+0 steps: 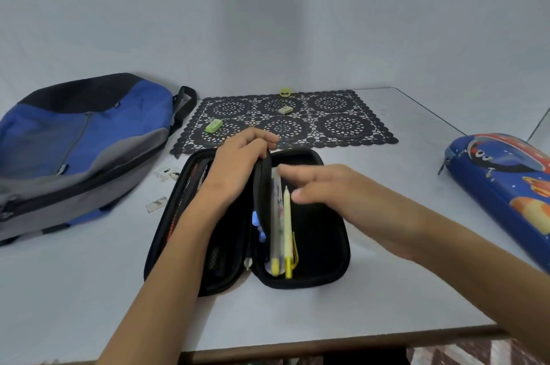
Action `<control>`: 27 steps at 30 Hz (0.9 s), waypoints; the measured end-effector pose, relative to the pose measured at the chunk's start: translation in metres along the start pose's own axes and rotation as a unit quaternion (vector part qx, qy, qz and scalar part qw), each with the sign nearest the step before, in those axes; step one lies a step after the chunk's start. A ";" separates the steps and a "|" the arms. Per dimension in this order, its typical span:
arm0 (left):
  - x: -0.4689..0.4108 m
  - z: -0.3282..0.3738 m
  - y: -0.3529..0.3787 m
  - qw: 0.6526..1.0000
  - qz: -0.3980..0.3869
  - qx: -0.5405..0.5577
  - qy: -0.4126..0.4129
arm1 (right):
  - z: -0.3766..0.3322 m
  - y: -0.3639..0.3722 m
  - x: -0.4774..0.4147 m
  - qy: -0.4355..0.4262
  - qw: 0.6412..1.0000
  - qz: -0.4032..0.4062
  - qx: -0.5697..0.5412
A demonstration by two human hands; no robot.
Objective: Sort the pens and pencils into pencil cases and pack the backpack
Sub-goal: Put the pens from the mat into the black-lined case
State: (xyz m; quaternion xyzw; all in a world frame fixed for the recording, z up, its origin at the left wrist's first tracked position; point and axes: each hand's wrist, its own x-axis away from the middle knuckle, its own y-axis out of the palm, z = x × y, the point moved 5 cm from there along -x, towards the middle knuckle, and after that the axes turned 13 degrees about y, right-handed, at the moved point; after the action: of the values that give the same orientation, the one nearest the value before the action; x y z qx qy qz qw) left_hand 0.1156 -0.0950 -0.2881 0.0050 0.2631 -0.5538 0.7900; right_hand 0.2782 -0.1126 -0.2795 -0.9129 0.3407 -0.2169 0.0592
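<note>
Head view: a person's two bare hands work over an open black pencil case (327, 248) lying on the white surface (372, 305) just in front of them. The case's long axis runs from near to far, and its two halves are spread like a book. The left grip (238, 168) is curled round the far end of the case's middle divider flap and holds it upright between the halves. The right grip (333, 195) hovers over the right half with loose, spread fingers. It is blurred and appears to hold nothing.

In the right half, just beside the flap, lie a yellow pen (287, 233) and a pale pen (275, 227) with a yellow end. They lie side by side along the case's length. The yellow pen's pointed tip faces the far end and its clip end the near rim. Something light blue (257, 223) shows at the flap's foot.

A blue, black and grey backpack (74, 138) lies flat at the left, well apart from the hands. Its small tag is too small to read. At the right edge lies a closed blue pencil case (506, 183) printed with a rocket and planets; no writing on it can be read.

Behind the black case is a black lace mat (342, 123). A green eraser (213, 126) and a pale eraser (284, 110) lie on it, and a yellow sharpener (285, 93) sits at its far edge. Small paper scraps (166, 175) lie between the backpack and the case.
</note>
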 end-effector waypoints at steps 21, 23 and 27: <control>0.010 0.009 -0.013 0.976 -0.010 -0.212 0.054 | -0.030 -0.023 -0.026 -0.151 0.899 0.178 0.370; 0.011 0.005 -0.010 0.978 -0.015 -0.206 0.038 | -0.037 -0.044 -0.051 -0.146 0.891 0.229 0.363; 0.012 0.005 -0.009 0.983 -0.018 -0.184 0.013 | -0.040 -0.082 -0.124 -0.078 0.881 0.274 0.377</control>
State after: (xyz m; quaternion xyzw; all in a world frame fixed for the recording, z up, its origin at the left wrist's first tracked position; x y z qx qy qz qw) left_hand 0.1124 -0.1107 -0.2867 -0.1381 0.3708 -0.5100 0.7637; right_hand 0.2255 0.0318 -0.2665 -0.7060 0.4641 -0.2322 0.4821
